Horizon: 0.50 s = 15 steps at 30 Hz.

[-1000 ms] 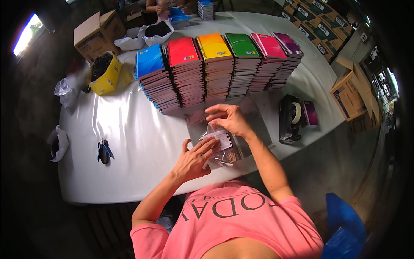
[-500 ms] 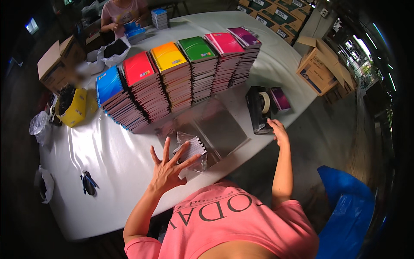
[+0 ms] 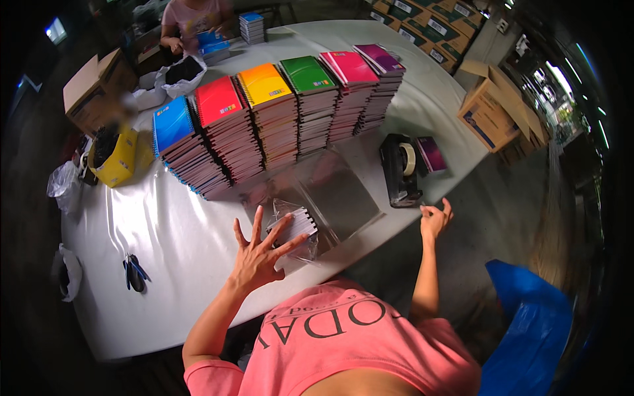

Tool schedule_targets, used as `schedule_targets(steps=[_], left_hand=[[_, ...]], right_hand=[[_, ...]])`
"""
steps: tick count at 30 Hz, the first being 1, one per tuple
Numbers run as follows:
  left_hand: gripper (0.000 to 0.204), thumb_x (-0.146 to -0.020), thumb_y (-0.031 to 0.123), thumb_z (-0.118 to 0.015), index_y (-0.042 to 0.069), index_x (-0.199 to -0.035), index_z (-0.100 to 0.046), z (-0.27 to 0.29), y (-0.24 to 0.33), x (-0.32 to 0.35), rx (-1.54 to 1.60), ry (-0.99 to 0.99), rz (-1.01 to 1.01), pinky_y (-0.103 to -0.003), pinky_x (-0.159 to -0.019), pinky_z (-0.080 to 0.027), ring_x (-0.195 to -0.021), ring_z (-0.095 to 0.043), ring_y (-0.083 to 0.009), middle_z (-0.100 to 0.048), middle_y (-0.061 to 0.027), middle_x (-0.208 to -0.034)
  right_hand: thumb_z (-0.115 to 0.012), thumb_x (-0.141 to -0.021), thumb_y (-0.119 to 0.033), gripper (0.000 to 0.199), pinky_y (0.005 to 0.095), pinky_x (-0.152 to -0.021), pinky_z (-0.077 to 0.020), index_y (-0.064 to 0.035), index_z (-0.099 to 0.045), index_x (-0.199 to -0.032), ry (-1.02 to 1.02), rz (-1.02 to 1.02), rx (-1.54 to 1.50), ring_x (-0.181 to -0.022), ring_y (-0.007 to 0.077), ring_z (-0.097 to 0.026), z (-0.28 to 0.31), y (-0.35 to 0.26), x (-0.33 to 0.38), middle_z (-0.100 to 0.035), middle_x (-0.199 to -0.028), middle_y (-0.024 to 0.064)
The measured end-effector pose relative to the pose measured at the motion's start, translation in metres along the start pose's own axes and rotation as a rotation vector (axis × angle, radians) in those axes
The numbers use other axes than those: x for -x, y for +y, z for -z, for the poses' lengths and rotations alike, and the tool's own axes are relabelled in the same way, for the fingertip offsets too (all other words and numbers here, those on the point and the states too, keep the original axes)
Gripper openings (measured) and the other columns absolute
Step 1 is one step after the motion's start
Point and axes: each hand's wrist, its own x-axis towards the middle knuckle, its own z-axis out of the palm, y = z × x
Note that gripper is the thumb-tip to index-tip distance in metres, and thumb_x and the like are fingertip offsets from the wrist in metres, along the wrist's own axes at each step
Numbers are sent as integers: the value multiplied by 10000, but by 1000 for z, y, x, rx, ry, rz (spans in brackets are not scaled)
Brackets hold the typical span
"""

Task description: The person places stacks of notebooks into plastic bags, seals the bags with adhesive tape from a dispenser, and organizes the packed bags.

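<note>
My left hand (image 3: 259, 256) is open, its spread fingers resting on a small bundle of spiral-bound notebooks (image 3: 297, 223) in clear plastic wrap. Beneath that bundle lie clear plastic sheets (image 3: 343, 191). Just off the near end of a black tape dispenser (image 3: 396, 175) is my right hand (image 3: 436, 221). Its thumb and forefinger are pinched together; whatever is between them is too small to make out. A roll of tape (image 3: 408, 160) sits in the dispenser. Beside it lies a purple notebook (image 3: 430, 154).
Tall notebook stacks, blue (image 3: 173, 125) through red, yellow, green, pink and purple, stand across the table. Blue-handled pliers (image 3: 135, 273) lie at left. A yellow container (image 3: 119, 162) and cardboard boxes (image 3: 489, 109) stand around. Across the table a person (image 3: 195, 20) handles blue notebooks.
My right hand has come away from the tape dispenser, a little toward me, and its thumb and forefinger now pinch. My left hand stays on the wrapped bundle.
</note>
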Motion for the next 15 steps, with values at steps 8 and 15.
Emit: schedule_targets(steps=[8,15], left_hand=[[1120,-460,257,-828,527,-1383,-252,-1,-2,-1,-58,11,-20,-758,-986,-26,-1411,17,-386,-156,46,-1531],[1100,-446,288,-835,531,-1369,-288,-1,-3,-4,-80,12,-50,-740,-992,49,-1410,34,-393,-161,64,-1533]], right_hand=[[-663,-828,-135,526,159,-375,-321,-95,-497,-1325,-1393,230,-954,-435,2,-413,67,-199,-5,-659,-680,27],[-805,-659,-294,956,413,-733,-512,-153,-274,-1440,-946,762,-42,-750,333,-668,49,-280,21,-663,-721,175]])
